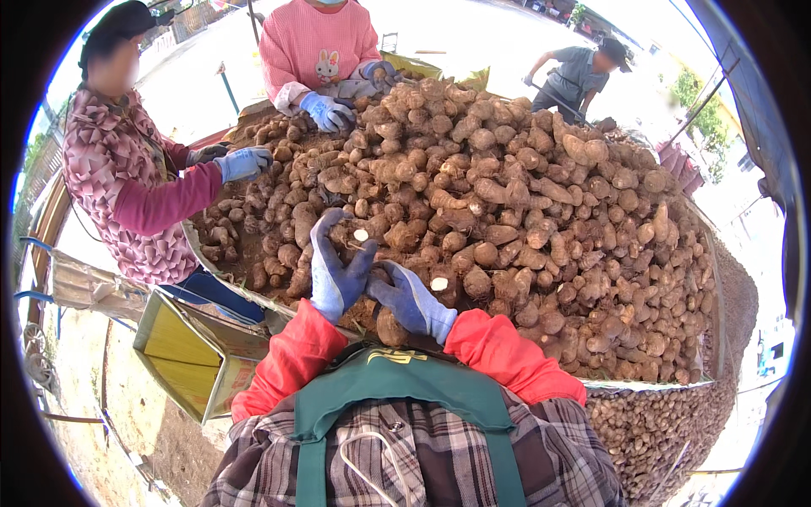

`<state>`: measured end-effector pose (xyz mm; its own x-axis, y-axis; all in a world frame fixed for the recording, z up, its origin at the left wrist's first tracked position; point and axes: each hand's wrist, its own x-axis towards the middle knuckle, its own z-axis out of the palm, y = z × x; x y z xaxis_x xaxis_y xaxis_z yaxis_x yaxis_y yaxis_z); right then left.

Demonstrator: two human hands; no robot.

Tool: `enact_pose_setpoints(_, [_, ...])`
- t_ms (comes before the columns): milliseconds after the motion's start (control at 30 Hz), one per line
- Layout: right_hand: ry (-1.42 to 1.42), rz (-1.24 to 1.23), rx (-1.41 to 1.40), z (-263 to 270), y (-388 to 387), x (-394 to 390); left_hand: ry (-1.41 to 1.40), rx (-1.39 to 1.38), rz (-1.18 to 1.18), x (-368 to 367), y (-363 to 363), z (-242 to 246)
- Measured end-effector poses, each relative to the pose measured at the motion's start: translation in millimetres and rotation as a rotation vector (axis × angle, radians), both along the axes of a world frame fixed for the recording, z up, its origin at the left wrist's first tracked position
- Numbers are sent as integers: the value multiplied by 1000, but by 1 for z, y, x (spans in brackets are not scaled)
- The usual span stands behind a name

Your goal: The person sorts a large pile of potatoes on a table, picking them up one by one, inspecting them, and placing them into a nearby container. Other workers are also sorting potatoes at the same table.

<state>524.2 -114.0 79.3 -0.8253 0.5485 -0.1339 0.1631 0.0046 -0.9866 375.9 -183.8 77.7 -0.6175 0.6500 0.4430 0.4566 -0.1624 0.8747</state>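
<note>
My left hand [340, 269], in a blue and grey work glove, curls around a brown taro corm [345, 236] with a small white cut face. Beside it, my right hand [410, 301] wears a matching glove and bends over the near edge of a large taro heap [481, 190]. Its fingertips meet a dark brown patch, and whether they grip something there is hidden. Just below that hand lies a rounded taro [390, 327]. To its right, another taro [438, 284] shows a white cut face.
A person in a patterned top [120, 184] stands at the left, gloved hands at the heap. Across it, a person in pink [320, 51] touches the taros. A third person [573, 76] bends at the far right. An open yellow-lined bag [180, 355] stands by my left; smaller taros [646, 431] lie lower right.
</note>
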Motion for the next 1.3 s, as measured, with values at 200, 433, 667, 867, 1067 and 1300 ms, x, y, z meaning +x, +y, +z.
enact_pose_setpoints(200, [418,-314,200,32,32,-2,-602,18,-367,-9,-12,16])
enact_pose_setpoints(433, [210,241,859,49,57,-3,-1271,289,-703,31,-41,-23])
enact_pose_setpoints(667, [-1018,-80,1683,44,222,66,-1390,419,-754,25,-73,-34])
enact_pose_setpoints(867, [72,-191,423,56,210,75,-1398,425,-814,37,-72,-36])
enact_pose_setpoints(1067, [191,398,152,58,90,35,-1358,572,-965,53,-73,-19])
enact_pose_setpoints(1300, [12,561,561,30,-11,-2,-1372,821,-693,59,-165,-61])
